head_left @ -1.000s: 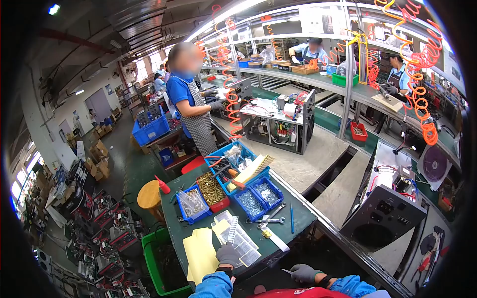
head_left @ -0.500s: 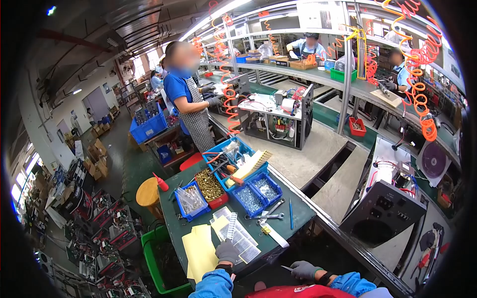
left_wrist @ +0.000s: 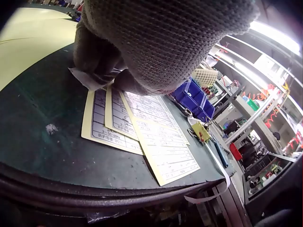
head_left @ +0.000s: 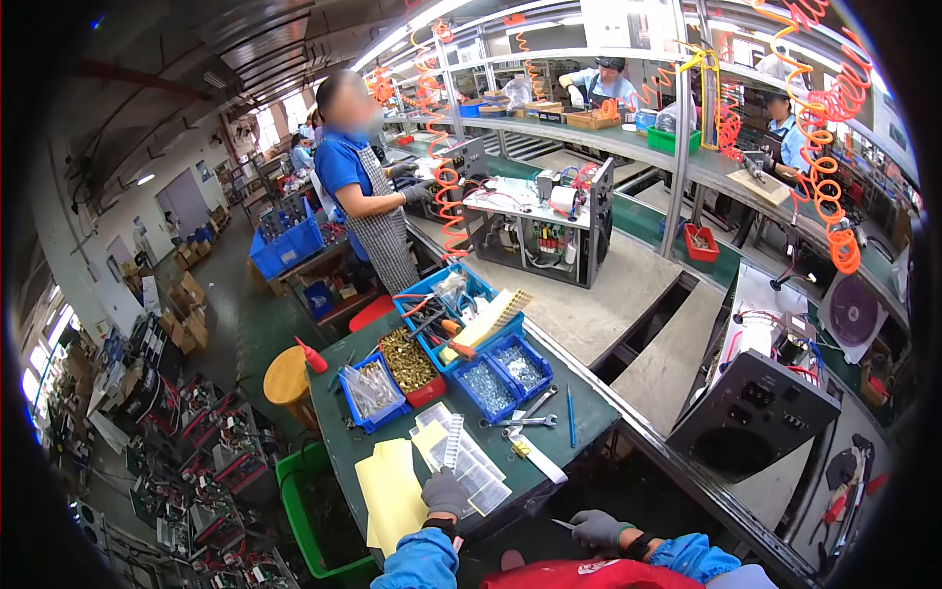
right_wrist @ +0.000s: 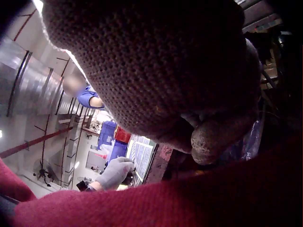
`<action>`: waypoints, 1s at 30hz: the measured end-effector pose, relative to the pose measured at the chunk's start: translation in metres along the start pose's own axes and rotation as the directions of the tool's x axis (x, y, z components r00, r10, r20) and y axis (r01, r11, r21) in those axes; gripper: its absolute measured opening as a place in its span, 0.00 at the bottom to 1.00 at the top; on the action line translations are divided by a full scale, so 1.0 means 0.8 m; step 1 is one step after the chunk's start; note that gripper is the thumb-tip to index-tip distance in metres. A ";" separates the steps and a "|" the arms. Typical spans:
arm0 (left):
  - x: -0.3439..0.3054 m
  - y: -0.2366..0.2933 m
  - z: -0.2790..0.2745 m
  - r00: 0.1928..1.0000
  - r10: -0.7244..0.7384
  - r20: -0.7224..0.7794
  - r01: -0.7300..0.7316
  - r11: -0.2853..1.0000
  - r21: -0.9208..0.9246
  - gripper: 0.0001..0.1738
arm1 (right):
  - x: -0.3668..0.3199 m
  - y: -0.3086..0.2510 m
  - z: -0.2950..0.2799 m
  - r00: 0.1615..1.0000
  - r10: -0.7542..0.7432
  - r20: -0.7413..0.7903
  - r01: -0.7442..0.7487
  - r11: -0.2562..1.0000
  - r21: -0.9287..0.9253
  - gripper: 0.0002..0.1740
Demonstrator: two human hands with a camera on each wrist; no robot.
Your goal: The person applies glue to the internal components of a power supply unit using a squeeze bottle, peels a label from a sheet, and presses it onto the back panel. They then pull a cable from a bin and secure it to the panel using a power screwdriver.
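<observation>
- Work under way at a green table (head_left: 597, 417): printed sheets (head_left: 471, 469) are laid out overlapping, flat on its top, with yellow sheets (head_left: 388, 491) just beside them
- The handling of the sheets looks partway along, by my judgement: they are spread out within reach and one hand is busy over them, but nothing shows a finished result, and how much is left cannot be told
- The left hand (head_left: 444, 494), in a grey knit glove, is over the near edge of the printed sheets; its fingers are bent and nearly closed, pinching a thin pale piece (left_wrist: 90, 79) just above the table
- Whether that piece is backing paper or part of a sheet is not clear
- The right hand (head_left: 596, 530), also gloved, is off the table near the person's red clothing, its fingers curled round a slim pointed object (head_left: 562, 523); only the tip shows, so its kind cannot be told
- Beyond the printed sheets lie wrenches (head_left: 535, 422), and blue bins (head_left: 486, 388) of small metal parts are near them
- Past the table, an open machine (head_left: 542, 221) with exposed wiring stands upright on the line, and a person in a blue shirt (head_left: 343, 177) works beside it
</observation>
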State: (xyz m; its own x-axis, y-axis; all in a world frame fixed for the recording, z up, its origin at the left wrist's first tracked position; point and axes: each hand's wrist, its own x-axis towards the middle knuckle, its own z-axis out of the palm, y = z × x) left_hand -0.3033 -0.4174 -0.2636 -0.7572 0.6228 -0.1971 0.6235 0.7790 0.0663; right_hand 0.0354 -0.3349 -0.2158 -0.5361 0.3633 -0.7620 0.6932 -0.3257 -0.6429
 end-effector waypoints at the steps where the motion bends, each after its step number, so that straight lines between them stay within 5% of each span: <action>1: 0.001 -0.001 0.003 1.000 0.003 -0.006 -0.003 1.000 -0.004 0.23 | 0.006 0.008 0.000 1.000 -0.028 0.008 0.028 0.998 0.047 0.17; 3: 0.004 -0.005 0.009 1.000 0.003 -0.002 -0.003 1.000 -0.018 0.22 | 0.026 0.032 -0.001 0.997 -0.074 0.028 0.070 0.988 0.136 0.16; 5: 0.004 -0.005 0.007 1.000 -0.004 0.004 0.004 1.000 -0.031 0.20 | 0.020 0.019 -0.001 0.998 -0.054 -0.015 0.053 0.996 -0.067 0.17; 11: 0.011 -0.012 0.013 0.999 0.001 -0.036 -0.003 0.998 -0.070 0.18 | 0.012 0.011 0.002 0.996 -0.077 -0.034 0.073 0.992 -0.104 0.17; 12: 0.012 -0.016 0.016 0.999 0.000 -0.032 -0.004 0.993 -0.121 0.18 | 0.033 0.027 -0.004 0.969 -0.244 0.020 0.242 0.943 -0.228 0.15; 14: 0.012 -0.024 0.024 1.000 -0.002 -0.023 -0.003 0.975 -0.221 0.18 | 0.030 0.026 -0.007 0.959 -0.277 0.052 0.282 0.936 -0.213 0.12; 17: 0.000 -0.027 0.000 1.000 -0.018 0.003 0.017 0.890 -0.455 0.19 | 0.010 -0.046 0.004 0.996 -0.084 -0.037 0.082 0.994 -0.068 0.14; 21: 0.003 -0.046 0.035 0.988 -0.149 0.037 0.123 0.628 -0.769 0.19 | 0.021 -0.116 0.014 0.983 -0.170 -0.065 0.168 0.985 -0.038 0.21; 24: -0.017 -0.054 0.009 0.979 -0.173 -0.107 0.012 0.574 -0.819 0.19 | 0.042 -0.157 0.032 0.980 -0.195 -0.036 0.194 0.980 -0.032 0.23; 28: -0.013 -0.073 0.001 0.962 -0.040 -0.271 -0.148 0.757 -0.636 0.20 | 0.073 -0.192 0.067 0.976 -0.216 0.012 0.217 0.975 -0.043 0.25; 30: -0.019 -0.066 -0.023 0.991 -0.035 -0.128 -0.051 0.791 -0.610 0.21 | 0.086 -0.199 0.083 0.975 -0.221 0.026 0.223 0.972 -0.070 0.26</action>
State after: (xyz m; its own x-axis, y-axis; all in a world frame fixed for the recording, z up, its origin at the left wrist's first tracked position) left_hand -0.3281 -0.4672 -0.2463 -0.7972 0.5993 -0.0728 0.4125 0.6288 0.6591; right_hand -0.1442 -0.3162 -0.1709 -0.6884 0.4039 -0.6025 0.5884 -0.1748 -0.7895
